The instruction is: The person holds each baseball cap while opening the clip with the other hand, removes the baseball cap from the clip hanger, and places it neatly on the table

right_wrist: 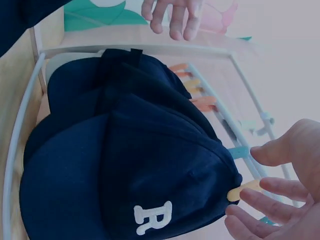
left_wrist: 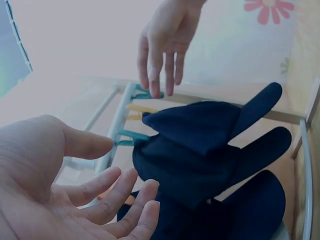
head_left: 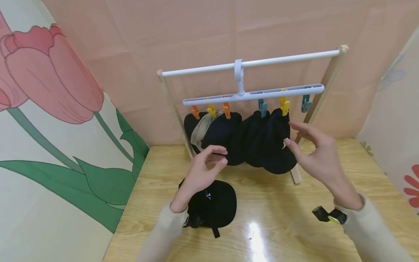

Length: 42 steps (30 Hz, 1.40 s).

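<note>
White R [right_wrist: 153, 218] on cap [right_wrist: 170, 160] readable only from right wrist

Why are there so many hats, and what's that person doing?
Somebody is holding both hands out by a row of caps hanging from coloured clips on a hanger. The right hand is close to the cap with a white R, and the left hand is farther along. Neither is holding anything. A black cap lies on the table, and the clip at the right end has no cap.
</note>
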Each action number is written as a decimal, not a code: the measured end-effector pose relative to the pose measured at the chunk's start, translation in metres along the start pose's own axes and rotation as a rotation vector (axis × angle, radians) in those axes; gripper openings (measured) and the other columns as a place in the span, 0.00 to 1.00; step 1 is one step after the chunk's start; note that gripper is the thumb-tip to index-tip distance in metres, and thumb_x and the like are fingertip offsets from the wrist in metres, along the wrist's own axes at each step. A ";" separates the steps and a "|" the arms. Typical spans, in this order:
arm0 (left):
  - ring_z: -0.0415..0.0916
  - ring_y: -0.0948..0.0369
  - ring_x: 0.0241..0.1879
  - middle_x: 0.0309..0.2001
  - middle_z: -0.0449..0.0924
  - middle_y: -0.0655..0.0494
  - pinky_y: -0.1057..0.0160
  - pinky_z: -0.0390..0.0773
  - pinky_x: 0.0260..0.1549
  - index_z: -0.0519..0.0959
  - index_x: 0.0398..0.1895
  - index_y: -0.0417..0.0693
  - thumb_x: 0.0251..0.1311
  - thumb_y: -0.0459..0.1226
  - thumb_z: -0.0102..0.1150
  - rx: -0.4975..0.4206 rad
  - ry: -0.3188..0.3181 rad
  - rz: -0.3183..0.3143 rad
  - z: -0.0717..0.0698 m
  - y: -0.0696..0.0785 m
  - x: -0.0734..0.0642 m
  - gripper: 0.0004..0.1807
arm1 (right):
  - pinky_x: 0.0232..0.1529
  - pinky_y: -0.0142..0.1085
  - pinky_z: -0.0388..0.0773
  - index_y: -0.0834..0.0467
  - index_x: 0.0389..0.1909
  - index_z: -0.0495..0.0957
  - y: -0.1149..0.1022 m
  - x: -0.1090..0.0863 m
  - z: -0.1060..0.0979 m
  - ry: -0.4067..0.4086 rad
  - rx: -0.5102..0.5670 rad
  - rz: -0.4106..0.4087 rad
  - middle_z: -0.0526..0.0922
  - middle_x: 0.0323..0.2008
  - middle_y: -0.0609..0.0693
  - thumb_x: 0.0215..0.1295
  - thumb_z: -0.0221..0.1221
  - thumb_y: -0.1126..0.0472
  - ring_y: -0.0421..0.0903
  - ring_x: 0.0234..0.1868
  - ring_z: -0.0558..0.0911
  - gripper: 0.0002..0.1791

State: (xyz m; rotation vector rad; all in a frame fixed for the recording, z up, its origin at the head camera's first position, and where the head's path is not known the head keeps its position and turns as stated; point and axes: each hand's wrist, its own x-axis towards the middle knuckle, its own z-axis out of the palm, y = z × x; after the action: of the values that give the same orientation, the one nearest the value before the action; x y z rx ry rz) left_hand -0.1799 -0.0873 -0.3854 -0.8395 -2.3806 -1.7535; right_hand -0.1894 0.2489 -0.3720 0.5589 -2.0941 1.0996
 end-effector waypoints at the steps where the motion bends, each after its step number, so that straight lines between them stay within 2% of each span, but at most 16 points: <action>1: 0.84 0.43 0.58 0.60 0.81 0.35 0.45 0.82 0.62 0.77 0.63 0.34 0.75 0.30 0.62 0.004 -0.003 0.006 0.002 0.001 0.002 0.17 | 0.60 0.17 0.72 0.62 0.64 0.83 0.001 0.001 -0.001 0.006 -0.003 0.000 0.87 0.60 0.59 0.53 0.74 0.80 0.23 0.55 0.81 0.35; 3: 0.84 0.45 0.58 0.60 0.81 0.36 0.47 0.83 0.62 0.77 0.64 0.35 0.75 0.31 0.62 0.006 -0.011 0.014 0.006 0.002 0.005 0.18 | 0.61 0.17 0.72 0.61 0.66 0.82 0.002 0.003 -0.002 0.016 -0.010 0.003 0.86 0.64 0.58 0.53 0.75 0.80 0.22 0.61 0.79 0.36; 9: 0.84 0.48 0.57 0.61 0.81 0.38 0.49 0.84 0.60 0.78 0.64 0.38 0.75 0.32 0.63 0.018 -0.016 0.041 0.018 0.003 0.012 0.18 | 0.66 0.20 0.71 0.57 0.70 0.80 0.001 0.008 -0.002 0.030 -0.013 0.011 0.83 0.68 0.55 0.54 0.75 0.79 0.26 0.67 0.77 0.40; 13: 0.84 0.49 0.57 0.61 0.82 0.39 0.45 0.83 0.60 0.78 0.64 0.38 0.75 0.33 0.64 0.033 -0.011 0.066 0.022 0.006 0.018 0.18 | 0.67 0.21 0.71 0.56 0.72 0.78 -0.002 0.014 -0.001 0.029 -0.016 0.026 0.82 0.69 0.54 0.56 0.75 0.77 0.28 0.68 0.78 0.41; 20: 0.84 0.47 0.58 0.61 0.81 0.39 0.43 0.83 0.60 0.78 0.64 0.39 0.75 0.34 0.64 0.043 -0.017 0.096 0.028 0.012 0.030 0.18 | 0.66 0.21 0.72 0.56 0.74 0.77 -0.003 0.023 0.003 0.023 -0.010 0.050 0.81 0.70 0.56 0.60 0.73 0.75 0.24 0.66 0.76 0.39; 27: 0.84 0.49 0.58 0.62 0.82 0.45 0.50 0.83 0.60 0.77 0.64 0.42 0.74 0.35 0.65 0.101 -0.003 0.127 0.036 0.015 0.043 0.19 | 0.69 0.25 0.73 0.57 0.75 0.75 -0.002 0.033 0.007 0.012 0.023 0.083 0.80 0.71 0.58 0.64 0.72 0.72 0.49 0.72 0.79 0.38; 30: 0.84 0.49 0.58 0.62 0.82 0.45 0.55 0.83 0.61 0.77 0.65 0.42 0.74 0.35 0.64 0.124 -0.002 0.147 0.039 0.018 0.049 0.19 | 0.70 0.26 0.72 0.56 0.76 0.73 -0.002 0.037 0.009 0.002 0.029 0.118 0.78 0.72 0.57 0.67 0.71 0.69 0.54 0.73 0.78 0.37; 36: 0.83 0.50 0.59 0.64 0.80 0.47 0.61 0.82 0.61 0.76 0.67 0.42 0.74 0.35 0.65 0.151 0.009 0.167 0.045 0.024 0.062 0.21 | 0.77 0.39 0.67 0.59 0.79 0.68 -0.002 0.045 0.014 -0.030 0.066 0.167 0.71 0.77 0.58 0.70 0.68 0.67 0.59 0.78 0.71 0.37; 42: 0.83 0.53 0.61 0.67 0.79 0.49 0.65 0.81 0.62 0.75 0.69 0.43 0.74 0.36 0.65 0.173 0.021 0.179 0.051 0.027 0.073 0.23 | 0.81 0.46 0.61 0.59 0.80 0.66 0.003 0.050 0.021 -0.031 0.089 0.186 0.68 0.80 0.56 0.74 0.64 0.66 0.57 0.81 0.65 0.35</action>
State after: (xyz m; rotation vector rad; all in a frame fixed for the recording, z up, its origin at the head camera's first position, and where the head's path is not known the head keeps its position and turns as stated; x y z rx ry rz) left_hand -0.2165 -0.0079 -0.3529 -0.9696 -2.3202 -1.4610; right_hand -0.2322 0.2306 -0.3447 0.4316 -2.1662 1.3016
